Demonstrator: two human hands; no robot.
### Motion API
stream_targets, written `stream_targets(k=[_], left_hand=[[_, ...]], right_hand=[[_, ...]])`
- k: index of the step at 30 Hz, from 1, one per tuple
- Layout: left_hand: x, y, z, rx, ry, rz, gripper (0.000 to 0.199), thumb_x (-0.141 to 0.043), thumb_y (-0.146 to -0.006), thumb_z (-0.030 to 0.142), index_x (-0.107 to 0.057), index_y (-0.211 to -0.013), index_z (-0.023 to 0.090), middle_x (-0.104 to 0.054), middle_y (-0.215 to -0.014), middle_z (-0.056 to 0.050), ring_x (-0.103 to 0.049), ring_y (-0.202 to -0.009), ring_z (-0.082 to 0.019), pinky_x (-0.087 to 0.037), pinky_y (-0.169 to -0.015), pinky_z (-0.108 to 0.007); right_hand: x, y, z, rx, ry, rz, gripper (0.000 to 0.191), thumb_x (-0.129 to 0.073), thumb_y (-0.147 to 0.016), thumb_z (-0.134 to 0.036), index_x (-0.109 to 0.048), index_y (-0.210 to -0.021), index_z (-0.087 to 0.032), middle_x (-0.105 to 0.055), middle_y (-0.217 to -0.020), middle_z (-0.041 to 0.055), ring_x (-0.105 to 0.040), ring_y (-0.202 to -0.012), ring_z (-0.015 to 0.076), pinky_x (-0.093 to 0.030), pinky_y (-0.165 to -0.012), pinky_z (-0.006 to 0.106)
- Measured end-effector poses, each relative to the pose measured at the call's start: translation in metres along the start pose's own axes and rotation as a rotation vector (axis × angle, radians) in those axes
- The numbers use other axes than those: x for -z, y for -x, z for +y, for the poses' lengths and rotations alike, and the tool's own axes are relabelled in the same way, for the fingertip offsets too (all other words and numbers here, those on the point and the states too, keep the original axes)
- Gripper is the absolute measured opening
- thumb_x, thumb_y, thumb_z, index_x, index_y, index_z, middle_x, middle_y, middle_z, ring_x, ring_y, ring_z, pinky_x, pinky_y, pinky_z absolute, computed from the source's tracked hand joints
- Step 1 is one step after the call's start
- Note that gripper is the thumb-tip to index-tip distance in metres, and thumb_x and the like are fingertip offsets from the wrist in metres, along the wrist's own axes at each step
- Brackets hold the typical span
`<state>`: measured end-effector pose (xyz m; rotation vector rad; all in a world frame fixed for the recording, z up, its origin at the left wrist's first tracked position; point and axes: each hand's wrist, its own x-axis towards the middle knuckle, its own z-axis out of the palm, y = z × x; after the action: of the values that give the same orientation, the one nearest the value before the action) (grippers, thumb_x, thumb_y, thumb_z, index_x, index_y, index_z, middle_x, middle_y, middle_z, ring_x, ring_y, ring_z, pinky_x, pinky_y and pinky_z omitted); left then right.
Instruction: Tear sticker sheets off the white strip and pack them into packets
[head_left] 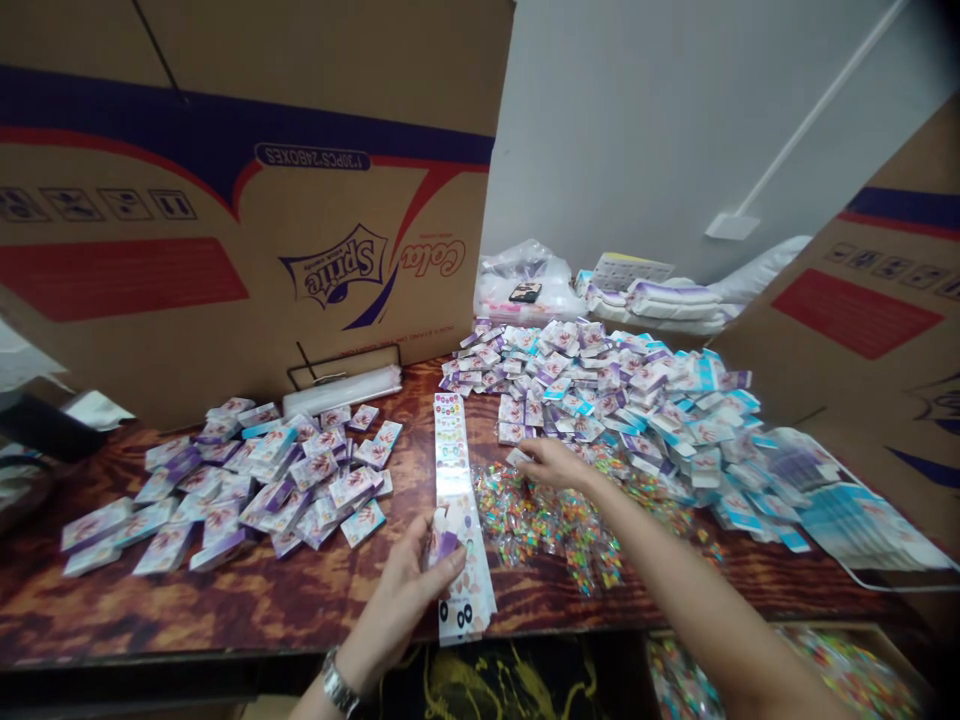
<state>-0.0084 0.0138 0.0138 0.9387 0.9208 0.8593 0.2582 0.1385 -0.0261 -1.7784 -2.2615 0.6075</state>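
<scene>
My left hand point(409, 575), with a metal watch on its wrist, is closed around a small white-and-purple box point(448, 543) just above a strip of sticker sheets point(452, 455). The strip lies lengthwise on the table, its near end at the front edge. My right hand point(553, 465) is over the far side of a spread of clear packets of colourful candy point(555, 525). Its fingers are bent together beside a small whitish piece; what they grip is partly hidden. Behind that hand rises a large heap of small white, purple and blue boxes point(630, 390).
More small boxes point(262, 480) are piled on the left of the brown patterned table point(315, 610). Large cardboard cartons point(247, 230) stand behind left and at right. A roll of clear plastic point(345, 390), bagged goods point(525, 280) and flat stacked cartons point(862, 520) lie around. Below, an open box holds candy packets point(855, 665).
</scene>
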Motion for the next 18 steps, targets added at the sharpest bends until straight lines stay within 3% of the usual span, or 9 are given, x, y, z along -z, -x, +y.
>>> stream_targets(k=[4, 7, 10, 18], left_hand=[[-0.005, 0.001, -0.002, 0.001, -0.035, -0.017, 0.049, -0.066, -0.076, 0.037, -0.047, -0.118, 0.018, -0.063, -0.1, -0.007, -0.059, -0.089, -0.022, -0.046, -0.08, -0.034], [-0.005, 0.003, -0.003, -0.016, -0.07, -0.014, 0.046, -0.066, -0.076, 0.037, -0.05, -0.116, 0.019, -0.063, -0.102, -0.007, -0.059, -0.093, -0.023, -0.045, -0.084, -0.035], [-0.003, 0.004, -0.004, -0.02, -0.089, -0.014, 0.045, -0.065, -0.077, 0.036, -0.05, -0.115, 0.018, -0.063, -0.103, -0.008, -0.058, -0.096, -0.024, -0.044, -0.085, -0.036], [0.0, 0.002, -0.003, -0.037, -0.013, -0.022, 0.046, -0.066, -0.077, 0.035, -0.049, -0.116, 0.017, -0.062, -0.104, -0.009, -0.057, -0.096, -0.022, -0.044, -0.085, -0.034]], right_hand=[[-0.017, -0.018, -0.008, -0.05, -0.017, -0.112, 0.024, -0.052, -0.087, -0.036, -0.062, -0.086, -0.015, -0.061, -0.079, 0.0013, -0.054, -0.068, 0.0126, -0.04, -0.063, 0.024], [-0.035, -0.031, -0.013, -0.13, 0.001, -0.202, 0.026, -0.054, -0.089, -0.034, -0.057, -0.105, -0.013, -0.06, -0.101, 0.0049, -0.059, -0.085, 0.0171, -0.05, -0.073, 0.033], [-0.046, -0.038, -0.019, -0.178, 0.03, -0.236, 0.03, -0.053, -0.089, -0.032, -0.054, -0.114, -0.016, -0.056, -0.115, 0.0069, -0.058, -0.097, 0.0205, -0.051, -0.08, 0.039], [-0.034, -0.036, -0.015, -0.167, 0.042, -0.205, 0.029, -0.053, -0.09, -0.032, -0.054, -0.114, -0.015, -0.056, -0.113, 0.0071, -0.058, -0.095, 0.0199, -0.05, -0.08, 0.039]])
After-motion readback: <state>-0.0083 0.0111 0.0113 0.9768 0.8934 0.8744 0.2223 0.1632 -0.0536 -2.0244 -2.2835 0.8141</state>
